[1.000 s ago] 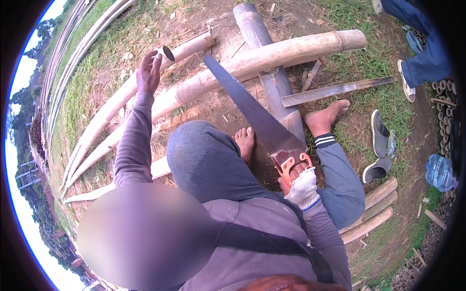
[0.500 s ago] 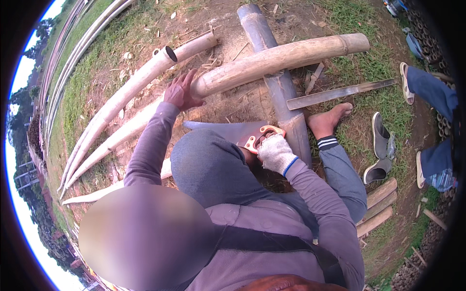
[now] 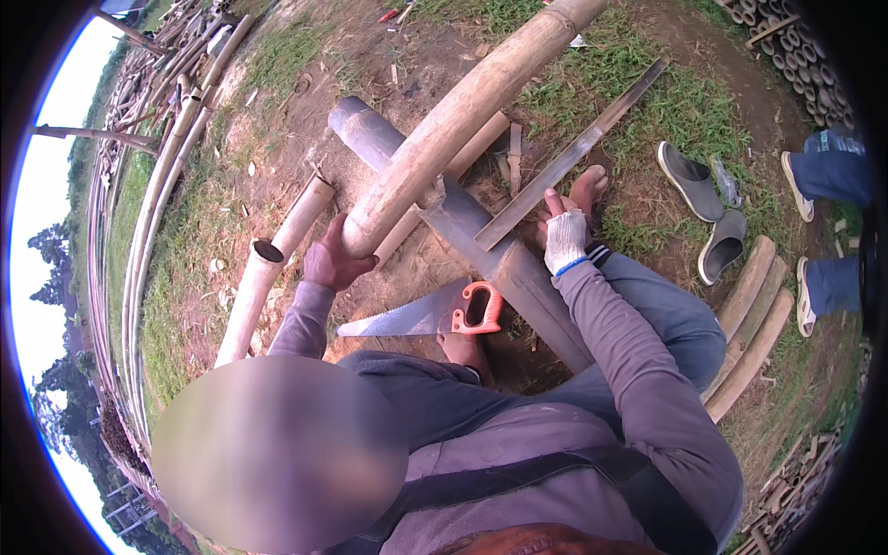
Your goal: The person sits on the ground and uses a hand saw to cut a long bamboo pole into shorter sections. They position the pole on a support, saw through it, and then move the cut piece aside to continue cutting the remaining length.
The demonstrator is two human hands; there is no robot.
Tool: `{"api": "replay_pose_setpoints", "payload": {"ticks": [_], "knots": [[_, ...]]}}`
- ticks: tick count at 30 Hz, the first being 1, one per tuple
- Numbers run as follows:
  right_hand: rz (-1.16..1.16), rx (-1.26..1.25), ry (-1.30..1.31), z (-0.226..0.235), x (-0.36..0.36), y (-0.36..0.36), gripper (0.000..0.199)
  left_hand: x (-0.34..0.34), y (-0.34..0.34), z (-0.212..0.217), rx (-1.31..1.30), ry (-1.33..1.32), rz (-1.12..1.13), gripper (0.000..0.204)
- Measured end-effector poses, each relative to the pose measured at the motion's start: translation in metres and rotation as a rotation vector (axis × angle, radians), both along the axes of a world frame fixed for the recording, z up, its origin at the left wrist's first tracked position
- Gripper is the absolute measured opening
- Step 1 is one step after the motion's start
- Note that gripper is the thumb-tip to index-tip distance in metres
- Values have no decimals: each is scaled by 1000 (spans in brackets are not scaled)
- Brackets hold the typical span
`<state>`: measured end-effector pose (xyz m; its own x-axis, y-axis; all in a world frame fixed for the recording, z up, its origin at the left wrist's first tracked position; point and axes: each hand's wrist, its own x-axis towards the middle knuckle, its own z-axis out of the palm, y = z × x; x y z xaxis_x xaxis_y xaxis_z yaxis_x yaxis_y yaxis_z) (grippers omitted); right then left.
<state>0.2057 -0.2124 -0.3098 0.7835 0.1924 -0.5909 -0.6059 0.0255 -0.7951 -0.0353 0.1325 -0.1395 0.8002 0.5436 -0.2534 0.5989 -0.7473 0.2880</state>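
A thick pale bamboo pole (image 3: 444, 139) crosses a dark grey bamboo log (image 3: 462, 222) lying on the ground. My bare left hand (image 3: 335, 256) is wrapped around the pole's near cut end. My right hand (image 3: 566, 239), in a white knitted glove with bare fingertips, is held beside the log and my foot; its fingers are apart, and nothing shows in them. Just beyond it a long flat bamboo strip (image 3: 583, 148) rests with its near end on the log. A handsaw (image 3: 425, 313) with an orange handle lies near my other foot, touched by neither hand.
More cut bamboo poles (image 3: 248, 305) lie at the left. Grey clogs (image 3: 721, 245) and several split bamboo pieces (image 3: 754, 324) lie at the right. Another person's legs (image 3: 837, 282) stand at the right rim, near stacked bamboo tubes (image 3: 805, 69).
My right hand has let go of the handsaw and moved right, toward the strip. The saw now lies on the ground. My left hand has closed around the pole's end. The view has turned.
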Motion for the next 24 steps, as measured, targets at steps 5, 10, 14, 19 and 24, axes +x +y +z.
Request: {"api": "replay_pose_setpoints", "payload": {"ticks": [5, 10, 14, 19, 24], "knots": [[-175, 567, 362, -1, 27, 40, 45, 116, -24, 12, -34, 6, -86, 99], [-218, 624, 170, 9, 27, 21, 30, 160, -32, -15, 83, -257, -319, 85], [-159, 60, -273, 48, 19, 17, 34, 136, -46, -8, 161, -420, -429, 78], [-93, -391, -532, 134, -1, 54, 42, 103, -104, 27, -610, -75, -362, 77], [-168, -68, -372, 175, -18, 100, 50, 95, -126, -2, -1015, -175, -330, 66]]}}
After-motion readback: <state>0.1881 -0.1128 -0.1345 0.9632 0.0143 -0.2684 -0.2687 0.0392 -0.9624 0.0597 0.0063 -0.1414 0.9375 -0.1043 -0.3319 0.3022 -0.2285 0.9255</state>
